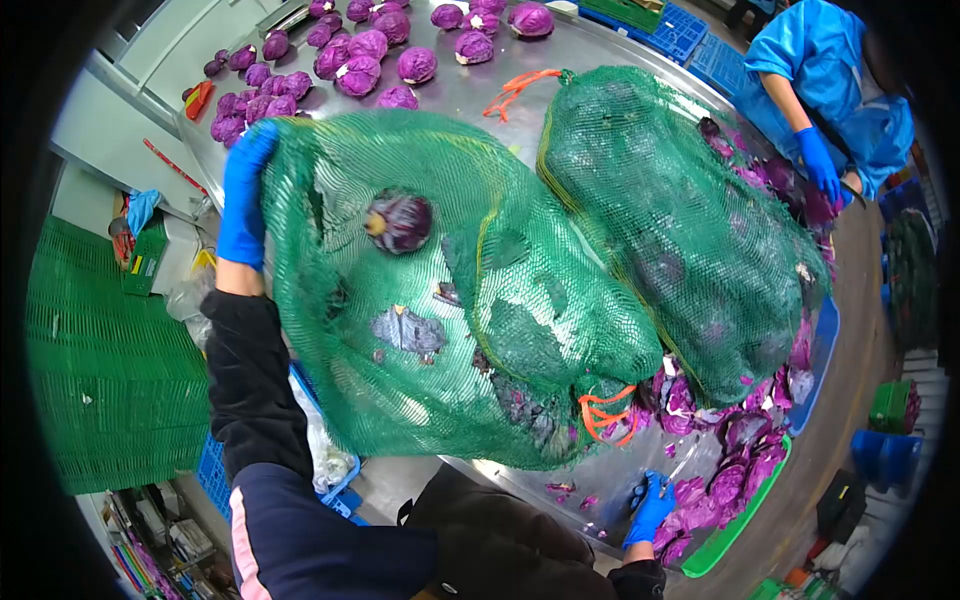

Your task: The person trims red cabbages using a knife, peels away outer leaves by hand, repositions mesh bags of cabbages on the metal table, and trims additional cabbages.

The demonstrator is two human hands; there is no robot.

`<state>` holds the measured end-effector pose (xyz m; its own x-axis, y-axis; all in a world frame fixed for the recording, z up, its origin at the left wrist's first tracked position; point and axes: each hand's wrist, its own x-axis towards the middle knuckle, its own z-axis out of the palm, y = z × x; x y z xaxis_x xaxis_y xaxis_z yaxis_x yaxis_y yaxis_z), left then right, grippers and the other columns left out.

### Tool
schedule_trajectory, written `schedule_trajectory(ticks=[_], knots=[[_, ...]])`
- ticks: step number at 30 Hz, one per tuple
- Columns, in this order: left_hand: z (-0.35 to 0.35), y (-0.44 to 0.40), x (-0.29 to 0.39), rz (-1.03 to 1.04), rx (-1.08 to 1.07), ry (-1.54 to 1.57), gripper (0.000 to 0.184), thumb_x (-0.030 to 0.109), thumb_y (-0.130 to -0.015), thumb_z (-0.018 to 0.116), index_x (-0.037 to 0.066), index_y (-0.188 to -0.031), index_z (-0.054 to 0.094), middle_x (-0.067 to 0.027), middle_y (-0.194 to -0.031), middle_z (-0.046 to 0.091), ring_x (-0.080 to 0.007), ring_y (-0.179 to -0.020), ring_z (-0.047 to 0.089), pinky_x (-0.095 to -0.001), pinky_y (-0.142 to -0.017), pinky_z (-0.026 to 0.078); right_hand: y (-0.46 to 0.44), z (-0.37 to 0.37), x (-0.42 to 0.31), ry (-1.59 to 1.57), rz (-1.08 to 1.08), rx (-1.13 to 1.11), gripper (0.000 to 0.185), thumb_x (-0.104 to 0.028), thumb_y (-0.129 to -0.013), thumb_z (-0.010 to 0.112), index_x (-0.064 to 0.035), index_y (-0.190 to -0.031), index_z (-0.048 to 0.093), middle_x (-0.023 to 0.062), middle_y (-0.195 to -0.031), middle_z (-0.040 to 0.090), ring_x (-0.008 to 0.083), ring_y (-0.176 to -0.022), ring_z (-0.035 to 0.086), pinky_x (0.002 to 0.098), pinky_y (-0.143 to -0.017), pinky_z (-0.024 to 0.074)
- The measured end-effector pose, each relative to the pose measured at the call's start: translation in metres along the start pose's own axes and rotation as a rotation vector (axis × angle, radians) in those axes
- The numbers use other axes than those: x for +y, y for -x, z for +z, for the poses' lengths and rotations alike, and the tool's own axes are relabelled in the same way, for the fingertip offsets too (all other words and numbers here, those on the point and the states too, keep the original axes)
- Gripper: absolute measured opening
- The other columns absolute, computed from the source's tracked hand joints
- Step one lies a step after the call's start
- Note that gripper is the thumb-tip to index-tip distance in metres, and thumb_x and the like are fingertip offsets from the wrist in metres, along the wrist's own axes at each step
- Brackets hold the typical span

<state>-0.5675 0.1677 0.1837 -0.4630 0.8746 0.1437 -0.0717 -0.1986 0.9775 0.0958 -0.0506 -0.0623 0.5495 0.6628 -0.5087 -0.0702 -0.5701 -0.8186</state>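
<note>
My left hand [246,200], in a blue glove, is closed on the upper left edge of a green mesh bag [430,170] and holds it raised and spread. Through the netting shows a red cabbage [399,220], along with loose leaves. An orange tie [605,415] hangs at the bag's lower right end. Low on the right, my gloved right hand [652,508] is curled at the table edge beside purple leaf trimmings [725,490]. Something small and dark is in its fingers, too small to name.
A second, full green mesh bag [680,240] lies on the metal table [500,90] to the right. Several trimmed red cabbages [358,75] sit at the back left. A co-worker in a blue gown [810,60] stands at the right. Stacked green netting [110,350] is on the left.
</note>
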Motion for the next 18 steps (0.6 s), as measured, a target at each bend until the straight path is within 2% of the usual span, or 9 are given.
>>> schedule_trajectory(ticks=[3,5,6,7,9,11,13,16,18], knots=[[-0.001,-0.01,0.02,-0.044,0.015,0.149,0.027,0.026,-0.09,0.061,0.003,-0.105,0.066,-0.0101,-0.095,0.07,-0.019,-0.085,0.067,-0.0324,-0.079,0.054,-0.002,-0.002,0.006,-0.017,-0.014,-0.016,0.006,-0.014,-0.091,0.062,-0.008,-0.091,0.063,0.0001,-0.065,0.058,0.0073,-0.046,0.05,0.0209,-0.037,0.0353],[-0.057,-0.052,-0.018,0.116,0.054,-0.929,0.033,0.027,-0.088,0.063,0.004,-0.112,0.063,-0.014,-0.103,0.068,-0.0282,-0.094,0.065,-0.0384,-0.084,0.052,-0.004,-0.003,0.009,-0.054,-0.043,-0.007,0.005,-0.014,-0.088,0.064,-0.0085,-0.088,0.064,-0.0018,-0.063,0.055,0.0081,-0.045,0.049,0.0225,-0.035,0.0339],[-0.021,-0.024,-0.016,0.311,0.185,-1.607,0.04,0.025,-0.085,0.066,0.005,-0.118,0.059,-0.0183,-0.111,0.063,-0.0351,-0.103,0.06,-0.0432,-0.088,0.048,-0.003,-0.004,0.008,-0.035,-0.021,-0.009,0.005,-0.013,-0.087,0.064,-0.0085,-0.089,0.064,-0.0019,-0.064,0.055,0.0078,-0.046,0.05,0.022,-0.036,0.0348],[0.002,-0.005,-0.023,0.927,0.37,-1.698,0.047,0.022,-0.08,0.069,0.006,-0.121,0.055,-0.0217,-0.116,0.059,-0.0386,-0.109,0.055,-0.0441,-0.091,0.045,-0.002,-0.003,0.006,-0.041,-0.022,-0.006,0.005,-0.013,-0.087,0.064,-0.0085,-0.089,0.064,-0.0019,-0.064,0.055,0.0078,-0.046,0.05,0.022,-0.036,0.0348],[0.08,0.045,0.01,1.111,0.233,-1.418,0.042,0.019,-0.081,0.068,0.008,-0.12,0.059,-0.0138,-0.118,0.06,-0.0331,-0.096,0.061,-0.0435,-0.083,0.048,0.0,-0.002,0.005,-0.044,-0.046,-0.018,0.005,-0.013,-0.087,0.064,-0.0083,-0.09,0.064,-0.0014,-0.066,0.056,0.0073,-0.047,0.05,0.0215,-0.037,0.0355],[0.088,0.08,-0.018,0.495,-0.221,-1.102,0.026,0.012,-0.079,0.064,0.008,-0.105,0.067,-0.0139,-0.103,0.067,-0.0345,-0.086,0.064,-0.0453,-0.077,0.05,-0.002,-0.003,0.011,-0.055,-0.053,-0.006,0.006,-0.013,-0.088,0.064,-0.008,-0.09,0.064,-0.0009,-0.068,0.057,0.0067,-0.047,0.051,0.0213,-0.038,0.0356],[0.101,0.095,-0.044,0.218,-0.661,-1.518,0.018,0.004,-0.078,0.056,0.007,-0.088,0.071,-0.0169,-0.088,0.068,-0.0359,-0.082,0.065,-0.0454,-0.072,0.051,-0.004,-0.005,0.015,-0.026,-0.116,-0.026,0.006,-0.013,-0.089,0.063,-0.0076,-0.091,0.064,-0.0007,-0.068,0.058,0.0066,-0.048,0.051,0.0212,-0.038,0.0356],[0.076,0.082,-0.101,-0.023,-0.733,-1.841,0.021,0.001,-0.077,0.05,0.007,-0.08,0.071,-0.0221,-0.082,0.066,-0.0395,-0.086,0.063,-0.0452,-0.074,0.051,0.0,-0.005,0.01,-0.049,-0.088,-0.033,0.007,-0.012,-0.09,0.062,-0.0059,-0.094,0.064,-0.0003,-0.069,0.059,0.0062,-0.048,0.051,0.0203,-0.039,0.0367],[0.048,0.054,-0.137,-0.162,-0.772,-1.958,0.021,0.004,-0.081,0.05,0.005,-0.092,0.068,-0.0229,-0.094,0.065,-0.0404,-0.091,0.063,-0.047,-0.078,0.05,0.009,-0.002,-0.001,-0.04,-0.047,-0.025,0.007,-0.012,-0.091,0.062,-0.0058,-0.094,0.065,-0.0008,-0.067,0.059,0.0057,-0.047,0.049,0.0197,-0.039,0.0351]])
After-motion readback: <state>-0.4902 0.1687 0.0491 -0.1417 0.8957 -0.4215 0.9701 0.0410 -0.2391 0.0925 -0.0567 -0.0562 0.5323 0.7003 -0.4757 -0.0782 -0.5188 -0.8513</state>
